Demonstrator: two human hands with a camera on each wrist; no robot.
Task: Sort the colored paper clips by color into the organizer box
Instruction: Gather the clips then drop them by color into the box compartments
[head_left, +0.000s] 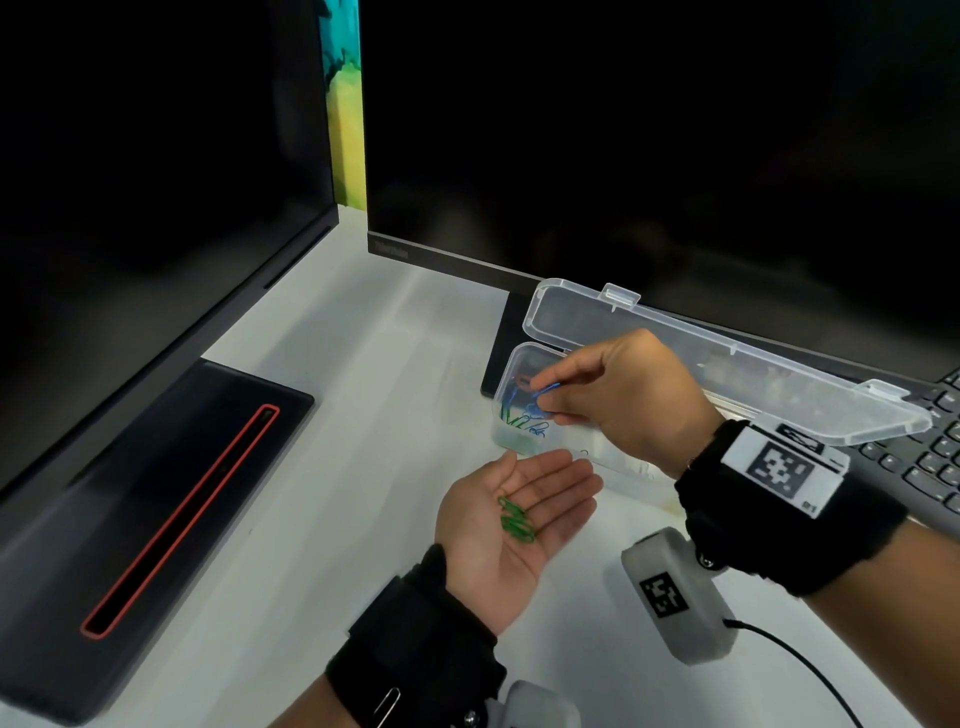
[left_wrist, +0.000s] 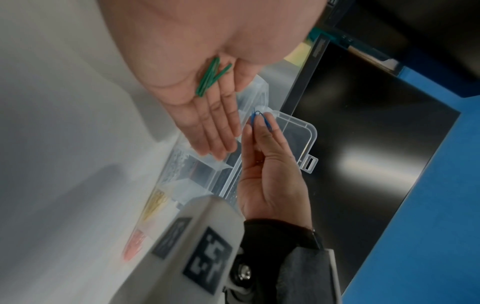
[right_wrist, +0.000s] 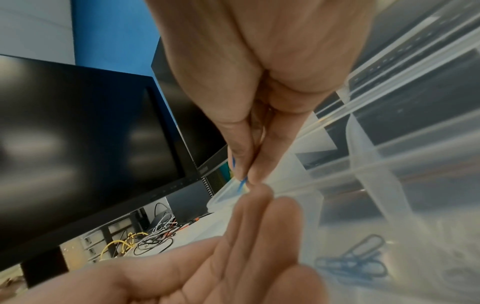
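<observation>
Right hand (head_left: 623, 395) pinches 1 thin blue wire paper clip (head_left: 545, 397) mid-frame, left hand (head_left: 511, 525) lies flat; it's probably light, slippery, best pinched across its loops.

White desk (head_left: 322, 467): clear organizer box (head_left: 613, 457) standing on it with lid open, dark keyboard (head_left: 935, 457) at right, flat black monitor base (head_left: 156, 519) with red-edged slot at left, second monitor's foot (head_left: 498, 358) just behind the box
</observation>
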